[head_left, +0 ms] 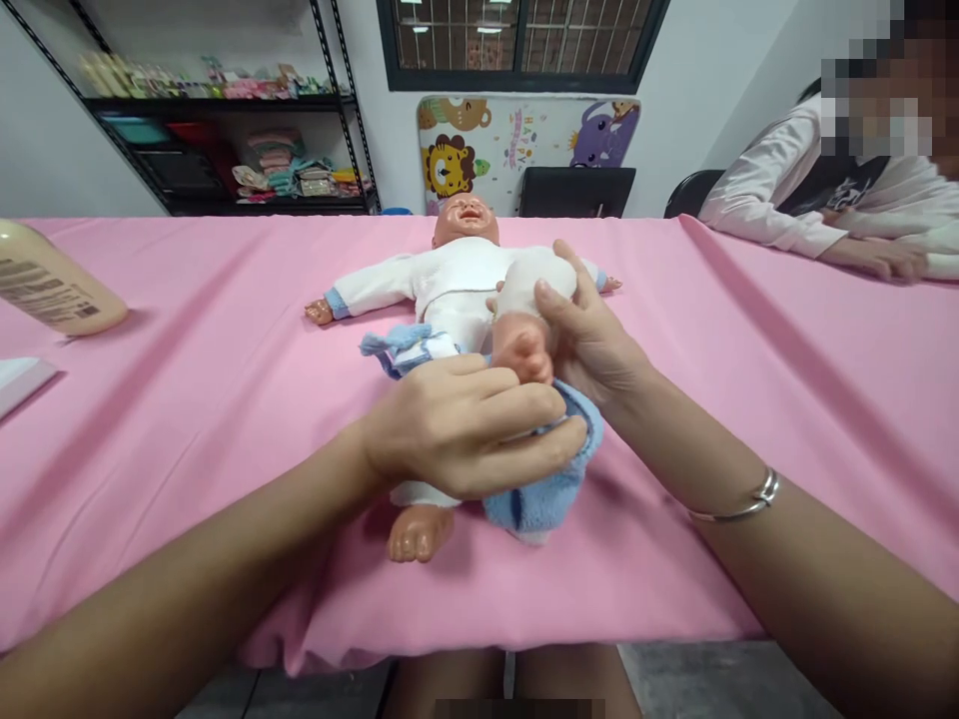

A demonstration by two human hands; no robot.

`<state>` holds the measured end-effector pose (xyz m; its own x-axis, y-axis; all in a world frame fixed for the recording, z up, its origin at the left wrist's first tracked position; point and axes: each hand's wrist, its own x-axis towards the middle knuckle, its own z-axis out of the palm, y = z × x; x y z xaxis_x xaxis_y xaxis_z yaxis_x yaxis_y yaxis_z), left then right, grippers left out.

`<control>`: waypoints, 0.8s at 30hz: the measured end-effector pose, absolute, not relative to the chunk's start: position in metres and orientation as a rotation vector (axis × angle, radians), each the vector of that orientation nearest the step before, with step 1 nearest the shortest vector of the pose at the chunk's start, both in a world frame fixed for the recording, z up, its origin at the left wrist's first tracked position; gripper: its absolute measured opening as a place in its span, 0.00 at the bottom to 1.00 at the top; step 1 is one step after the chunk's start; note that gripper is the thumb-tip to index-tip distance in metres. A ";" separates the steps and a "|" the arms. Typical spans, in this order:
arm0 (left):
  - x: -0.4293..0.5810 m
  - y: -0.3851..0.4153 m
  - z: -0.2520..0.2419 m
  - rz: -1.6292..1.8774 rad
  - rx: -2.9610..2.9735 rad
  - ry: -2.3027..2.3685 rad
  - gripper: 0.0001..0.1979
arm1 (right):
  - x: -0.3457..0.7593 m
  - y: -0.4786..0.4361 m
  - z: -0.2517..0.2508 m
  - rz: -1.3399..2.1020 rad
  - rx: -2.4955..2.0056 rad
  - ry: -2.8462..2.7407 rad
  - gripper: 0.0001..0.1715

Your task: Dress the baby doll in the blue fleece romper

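A baby doll (pixel 469 265) in a white top with blue cuffs lies on its back, head away from me. My right hand (pixel 595 335) is wrapped round the doll's raised leg (pixel 535 285), thumb on its front. The bare foot (pixel 524 350) of that leg points toward me. Just below it, my left hand (pixel 476 424) is closed on a light blue fleecy garment (pixel 543 499), which hangs under the foot. My fingers hide part of the cloth. The doll's other foot (pixel 420 532) rests near the table's front edge.
A pink cloth (pixel 187 399) covers the table. On the left are a beige bottle (pixel 56 285) lying tilted and a white flat object (pixel 22 384). A person in a white sleeve (pixel 771 180) leans on the far right. Shelves (pixel 225 103) stand behind.
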<state>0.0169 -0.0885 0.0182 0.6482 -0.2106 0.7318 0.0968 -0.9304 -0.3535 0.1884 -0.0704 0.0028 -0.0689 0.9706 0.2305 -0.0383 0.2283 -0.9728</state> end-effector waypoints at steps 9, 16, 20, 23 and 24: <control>0.017 -0.097 0.005 -1.559 -2.539 -0.505 0.07 | 0.195 -0.073 0.004 1.180 -0.919 -1.276 0.58; 0.017 -0.085 0.017 -1.541 -2.664 -0.782 0.05 | 0.190 -0.075 -0.004 1.195 -0.905 -1.441 0.49; 0.015 -0.072 0.014 -1.668 -2.648 -1.114 0.03 | 0.186 -0.076 -0.005 1.254 -0.870 -1.537 0.34; 0.013 -0.064 0.012 -1.787 -2.596 -1.280 0.02 | 0.189 -0.077 -0.002 1.260 -0.858 -1.677 0.37; 0.012 -0.062 0.011 -1.798 -2.591 -1.326 0.03 | 0.192 -0.077 0.000 1.239 -0.860 -1.736 0.36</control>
<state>0.0123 -0.0620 0.0113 0.1638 0.7207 0.6737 0.4304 -0.6667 0.6085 0.1917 -0.0769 -0.0001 -0.4327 0.8723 0.2276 0.0684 0.2835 -0.9565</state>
